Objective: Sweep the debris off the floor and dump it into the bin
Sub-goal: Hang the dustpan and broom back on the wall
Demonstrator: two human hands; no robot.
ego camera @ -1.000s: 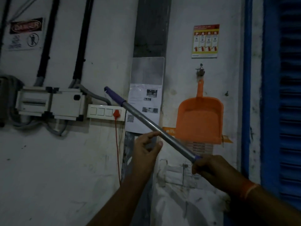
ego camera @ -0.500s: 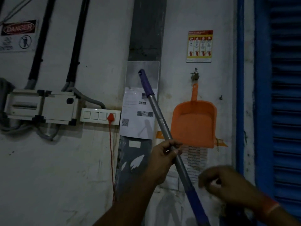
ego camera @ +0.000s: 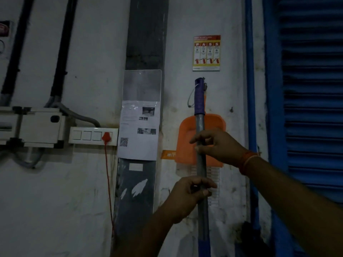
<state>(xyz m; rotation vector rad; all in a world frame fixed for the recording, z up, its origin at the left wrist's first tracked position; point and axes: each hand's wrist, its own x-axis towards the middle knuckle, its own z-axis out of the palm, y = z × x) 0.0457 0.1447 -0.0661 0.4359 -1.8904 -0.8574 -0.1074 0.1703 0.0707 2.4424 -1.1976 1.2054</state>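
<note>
A big white wall (ego camera: pixel 74 191) fills most of the view, and it is dim and marked with dirt. On the far right is a blue shutter (ego camera: pixel 311 108) with many slats. A dark strip (ego camera: pixel 146 34) runs down the middle of the wall, with a sheet of paper (ego camera: pixel 138 130) stuck on it. A long broom stick (ego camera: pixel 201 164) stands almost straight up in front of the wall. It is grey metal with a purple grip at the top, and a thin loop hangs from that end. Behind the stick an orange dustpan (ego camera: pixel 187 141) hangs flat on the wall. The left hand (ego camera: pixel 187 193) is wrapped around the stick low down. The right hand (ego camera: pixel 217 143) is higher up, with its fingers curled loosely about the stick, but it is hard to tell if it grips tight. There is an orange band on the right wrist. To the left are a white switch board (ego camera: pixel 87 135) and a red plug (ego camera: pixel 106 136) with a red cord hanging down. Up high is a small red and yellow sign (ego camera: pixel 206 52).
</note>
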